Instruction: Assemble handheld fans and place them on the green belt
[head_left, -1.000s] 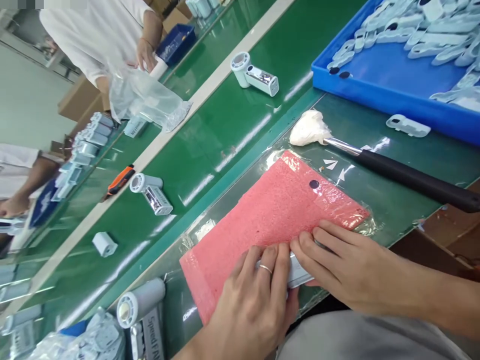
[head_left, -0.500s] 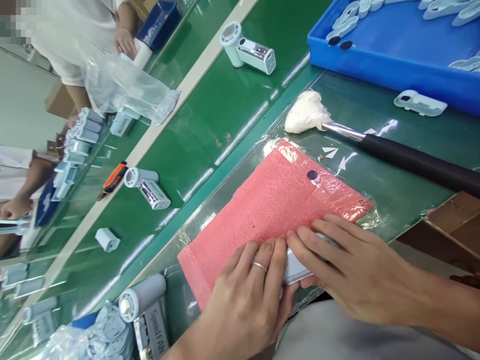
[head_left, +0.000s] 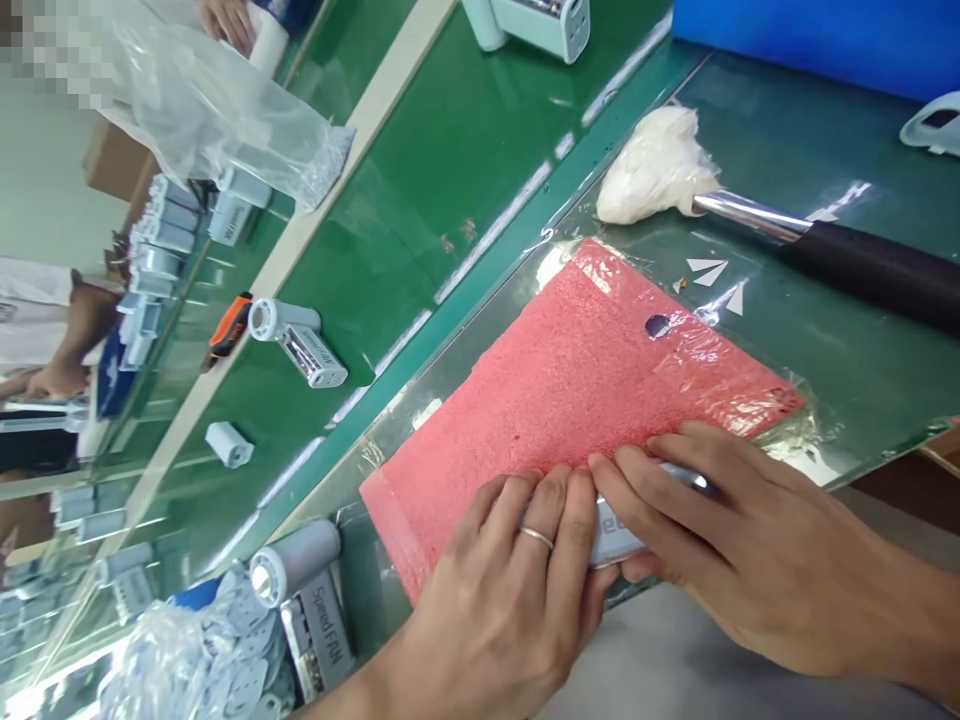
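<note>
My left hand (head_left: 510, 590), with a ring on one finger, is closed on the left part of a pale blue-grey casing (head_left: 611, 530). Around its right part are the fingers of my right hand (head_left: 727, 540). Part of some lettering shows between the hands; the rest of the casing is hidden under my fingers. It lies at the near edge of a pink foam sheet (head_left: 525, 390) wrapped in clear plastic. A dark round dot (head_left: 658, 326) sits on the sheet's right part.
Beyond the foam lies a black-handled tool (head_left: 870, 260) with a white wrapped head. A blue tray (head_left: 817, 45) is at the top right. Fan units (head_left: 296, 560) and bagged parts (head_left: 202, 650) stand at lower left. Across the green line, other people's hands show.
The view has shifted, and the tray and the tool have moved right and up in it. Both hands still hold the casing, where some lettering now shows.
</note>
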